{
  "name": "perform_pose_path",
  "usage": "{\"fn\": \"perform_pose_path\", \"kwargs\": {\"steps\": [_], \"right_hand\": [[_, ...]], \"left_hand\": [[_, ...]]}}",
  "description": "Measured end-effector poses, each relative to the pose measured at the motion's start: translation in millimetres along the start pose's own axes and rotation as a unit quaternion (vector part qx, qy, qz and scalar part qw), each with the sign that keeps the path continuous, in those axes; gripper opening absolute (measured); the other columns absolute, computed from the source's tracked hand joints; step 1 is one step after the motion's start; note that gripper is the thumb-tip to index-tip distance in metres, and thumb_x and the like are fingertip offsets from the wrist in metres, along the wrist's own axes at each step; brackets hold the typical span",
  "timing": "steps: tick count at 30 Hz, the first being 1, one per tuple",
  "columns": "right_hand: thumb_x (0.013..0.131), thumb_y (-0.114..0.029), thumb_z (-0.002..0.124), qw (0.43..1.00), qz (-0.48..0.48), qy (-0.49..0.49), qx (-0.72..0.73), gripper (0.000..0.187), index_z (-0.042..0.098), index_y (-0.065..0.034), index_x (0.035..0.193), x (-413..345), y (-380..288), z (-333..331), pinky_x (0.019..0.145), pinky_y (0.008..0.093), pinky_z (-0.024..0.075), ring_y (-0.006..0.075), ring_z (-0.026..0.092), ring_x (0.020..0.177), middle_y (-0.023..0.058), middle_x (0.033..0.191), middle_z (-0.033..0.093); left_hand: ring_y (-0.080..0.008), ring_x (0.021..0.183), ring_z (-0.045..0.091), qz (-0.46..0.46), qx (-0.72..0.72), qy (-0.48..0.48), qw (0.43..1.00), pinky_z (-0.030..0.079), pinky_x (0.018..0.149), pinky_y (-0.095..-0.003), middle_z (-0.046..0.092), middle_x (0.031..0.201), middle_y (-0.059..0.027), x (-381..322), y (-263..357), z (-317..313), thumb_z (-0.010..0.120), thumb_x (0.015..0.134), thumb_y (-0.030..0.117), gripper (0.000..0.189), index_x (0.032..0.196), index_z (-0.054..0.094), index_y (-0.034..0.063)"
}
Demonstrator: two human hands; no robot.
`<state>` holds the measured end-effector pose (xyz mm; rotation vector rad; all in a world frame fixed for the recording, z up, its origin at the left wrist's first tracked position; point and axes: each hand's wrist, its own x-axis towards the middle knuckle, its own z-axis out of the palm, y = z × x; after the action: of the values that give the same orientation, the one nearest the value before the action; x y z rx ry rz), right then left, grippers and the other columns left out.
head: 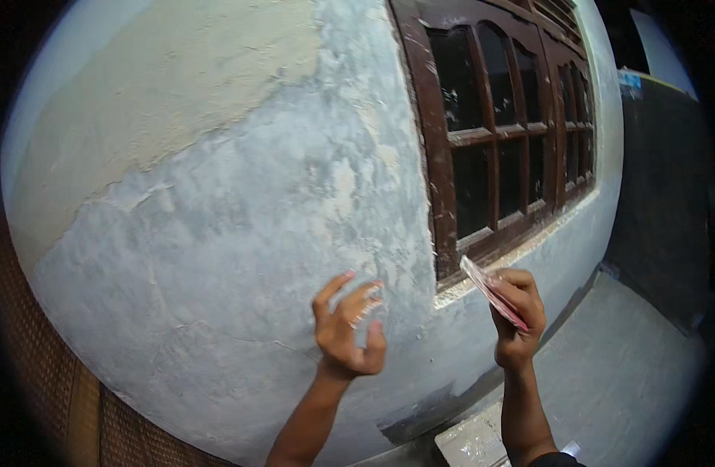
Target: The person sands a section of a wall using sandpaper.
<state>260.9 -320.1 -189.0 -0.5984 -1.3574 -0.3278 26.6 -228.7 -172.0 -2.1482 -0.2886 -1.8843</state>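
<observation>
My right hand [520, 312] grips a thin, flat, reddish scraper-like piece [497, 300] with whitish paste along its upper end, held near the lower left corner of the window. To the left, my left hand [349, 330] is raised in front of the wall with its fingers spread and curved, holding nothing; white paste shows on its fingers. The wall [246, 251] has a patchy grey-white coat below and a cream, rough-edged layer [206, 76] above. A brown wooden window frame [443, 222] with dark glass panes is set in it, with pale smears on the wood.
A whitish tray or board [474, 438] with paste lies low, beside my right forearm. Grey floor [614, 362] spreads at the right, below a dark panel [664, 198]. Woven matting [36, 327] edges the lower left. The window sill [521, 251] juts at the wall.
</observation>
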Motion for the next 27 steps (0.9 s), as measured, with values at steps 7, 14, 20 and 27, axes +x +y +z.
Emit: {"fn": "perform_pose_path", "kwargs": {"steps": [7,14,20,27], "right_hand": [[0.074,0.007,0.068,0.971,-0.214,-0.006,-0.111,0.042,0.077,-0.0084,0.112,122.0,-12.6,83.8,0.091,0.0398,0.0521,0.0319,0.063,0.104,0.0125,0.111,0.067],[0.075,0.004,0.07,0.916,-0.344,-0.002,-0.209,0.052,0.07,-0.0136,0.124,206.6,-3.1,164.5,0.094,0.0436,0.0491,0.0333,0.058,0.114,0.0073,0.124,0.065],[0.076,0.001,0.072,0.9,-0.354,0.029,-0.254,0.053,0.07,-0.0165,0.126,229.0,12.1,190.0,0.095,0.044,0.0468,0.0314,0.056,0.118,0.0046,0.125,0.063],[0.076,0.0,0.071,0.896,-0.354,0.025,-0.267,0.053,0.07,-0.0156,0.127,215.0,18.8,184.9,0.098,0.0429,0.0464,0.0322,0.057,0.119,0.0052,0.125,0.065]], "left_hand": [[-0.0346,0.109,0.057,0.068,0.05,0.122,0.989,0.05,0.093,-0.0443,0.074,0.108,-0.0144,76.6,-57.1,-59.4,0.057,0.078,0.011,0.029,0.104,0.065,-0.0001],[-0.0332,0.1,0.057,0.058,-0.004,0.154,0.986,0.049,0.091,-0.0435,0.072,0.107,-0.0127,94.3,-89.5,-73.8,0.059,0.078,0.014,0.03,0.105,0.063,0.0012],[-0.0337,0.1,0.057,0.076,0.029,0.128,0.989,0.051,0.089,-0.0435,0.072,0.105,-0.0121,94.0,-87.2,-74.6,0.059,0.077,0.018,0.034,0.107,0.064,0.0019],[-0.0339,0.1,0.058,0.063,0.017,0.13,0.989,0.051,0.088,-0.0439,0.072,0.103,-0.0102,92.1,-89.0,-74.3,0.059,0.076,0.019,0.035,0.108,0.064,0.0032]]}}
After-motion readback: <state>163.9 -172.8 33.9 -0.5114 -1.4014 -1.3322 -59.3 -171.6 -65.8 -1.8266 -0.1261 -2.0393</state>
